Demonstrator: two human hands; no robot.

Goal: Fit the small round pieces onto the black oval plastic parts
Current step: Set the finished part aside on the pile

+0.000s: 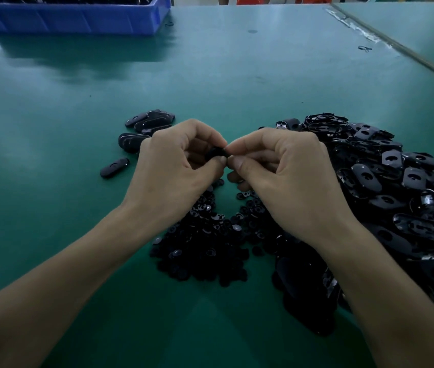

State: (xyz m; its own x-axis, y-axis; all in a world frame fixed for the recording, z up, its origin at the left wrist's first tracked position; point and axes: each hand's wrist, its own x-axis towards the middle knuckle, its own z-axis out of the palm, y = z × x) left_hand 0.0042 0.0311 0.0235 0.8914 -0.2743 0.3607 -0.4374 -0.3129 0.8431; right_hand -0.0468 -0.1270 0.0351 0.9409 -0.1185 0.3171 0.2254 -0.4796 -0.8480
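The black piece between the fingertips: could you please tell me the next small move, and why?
Probably a firmer squeeze to seat it: the left hand and right hand both pinch the black piece, mostly hidden, above the pile of round pieces.

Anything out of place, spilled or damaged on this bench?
Nothing looks damaged or spilled. There are two small strays. One oval part lies alone on the green table, apart from the small stack beyond it. A small black bit sits far off, beside the table seam.
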